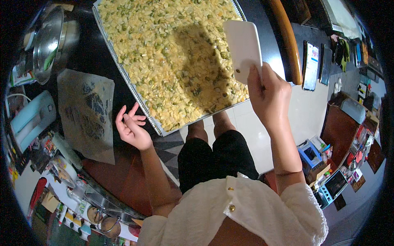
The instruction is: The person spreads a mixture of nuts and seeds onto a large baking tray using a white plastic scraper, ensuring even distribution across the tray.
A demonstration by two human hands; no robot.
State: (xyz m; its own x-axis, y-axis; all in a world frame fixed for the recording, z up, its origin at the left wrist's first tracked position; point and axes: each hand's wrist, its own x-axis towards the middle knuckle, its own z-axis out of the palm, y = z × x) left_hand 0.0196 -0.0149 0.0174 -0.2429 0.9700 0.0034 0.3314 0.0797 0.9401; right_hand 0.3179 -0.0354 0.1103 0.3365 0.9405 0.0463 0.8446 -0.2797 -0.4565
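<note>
While the right hand (271,98) grips a scraper (244,45), the seeded layer (150,71) lies leftward, the left hand's (137,134) fingers loose, empty.

Right grip (271,92) clenched, left grip (135,133) loosely curled

At top centre, we saw a rough, glistening seed-studded layer (143,61); toward upper right, a smooth, plastic-looking scraper (243,43) and glossy wooden bar (288,41); at left, thin, wrinkled paper (69,110) and a polished metal bowl (49,45).
</note>
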